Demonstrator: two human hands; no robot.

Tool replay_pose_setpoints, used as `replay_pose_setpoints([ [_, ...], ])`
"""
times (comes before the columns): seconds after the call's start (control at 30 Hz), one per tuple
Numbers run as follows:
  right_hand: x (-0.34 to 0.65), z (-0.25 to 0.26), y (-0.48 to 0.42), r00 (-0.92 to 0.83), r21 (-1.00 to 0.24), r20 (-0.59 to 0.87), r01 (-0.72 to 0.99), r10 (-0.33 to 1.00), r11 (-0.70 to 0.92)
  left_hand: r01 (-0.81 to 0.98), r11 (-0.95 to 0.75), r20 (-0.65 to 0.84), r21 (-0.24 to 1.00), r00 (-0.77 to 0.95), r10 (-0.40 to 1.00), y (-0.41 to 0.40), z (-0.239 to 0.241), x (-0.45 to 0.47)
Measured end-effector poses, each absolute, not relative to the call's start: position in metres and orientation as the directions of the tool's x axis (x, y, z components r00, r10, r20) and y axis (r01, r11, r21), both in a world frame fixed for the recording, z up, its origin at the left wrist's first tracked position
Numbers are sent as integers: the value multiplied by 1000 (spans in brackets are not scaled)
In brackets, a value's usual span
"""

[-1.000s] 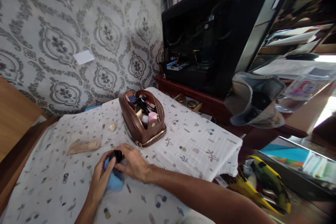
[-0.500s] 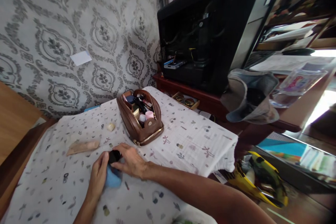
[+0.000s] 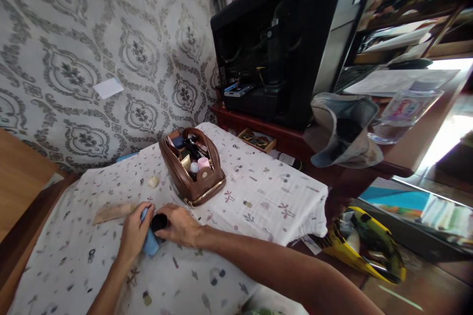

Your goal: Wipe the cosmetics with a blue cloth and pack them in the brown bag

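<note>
Both hands meet low on a table spread with a white patterned cloth [image 3: 258,197]. My left hand [image 3: 133,231] is closed round a blue cloth [image 3: 149,244]. My right hand [image 3: 180,225] grips a small black round object [image 3: 158,222] and presses it against that cloth. Just beyond them stands an open brown leather pouch [image 3: 192,172] packed with small cosmetic bottles and tubes. A beige tube [image 3: 111,212] lies left of my left hand, and a small cream cap [image 3: 152,182] sits farther back.
A black open-backed case [image 3: 273,44] stands on a red-brown shelf [image 3: 266,133] behind the table. A grey cap [image 3: 343,130] and a clear plastic bottle [image 3: 406,110] rest on a ledge at right. A yellow object [image 3: 369,246] lies on the floor.
Both hands have shifted a little left and farther away on the table, still working the black object against the blue cloth. The camera view has swung slightly right.
</note>
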State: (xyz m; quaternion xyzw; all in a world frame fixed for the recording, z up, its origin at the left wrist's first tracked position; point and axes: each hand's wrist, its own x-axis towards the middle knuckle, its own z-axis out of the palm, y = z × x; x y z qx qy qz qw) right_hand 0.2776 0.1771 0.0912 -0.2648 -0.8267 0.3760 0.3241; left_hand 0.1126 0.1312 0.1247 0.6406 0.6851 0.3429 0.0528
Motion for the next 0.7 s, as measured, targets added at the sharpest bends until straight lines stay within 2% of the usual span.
replay_pose_setpoints([
  [0.17, 278, 92, 176, -667, -761, 360, 195, 652, 619, 917, -83, 417, 390, -95, 904, 152, 141, 112],
  [0.37, 280, 93, 175, -686, -735, 342, 230, 642, 638, 983, -158, 494, 91, 93, 865, 189, 203, 139],
  [0.53, 280, 92, 177, -700, -738, 327, 231, 635, 634, 967, -184, 426, -175, 243, 871, 224, 251, 177],
  [0.7, 281, 92, 178, -684, -749, 343, 214, 644, 627, 906, -239, 272, -350, 342, 899, 252, 274, 214],
])
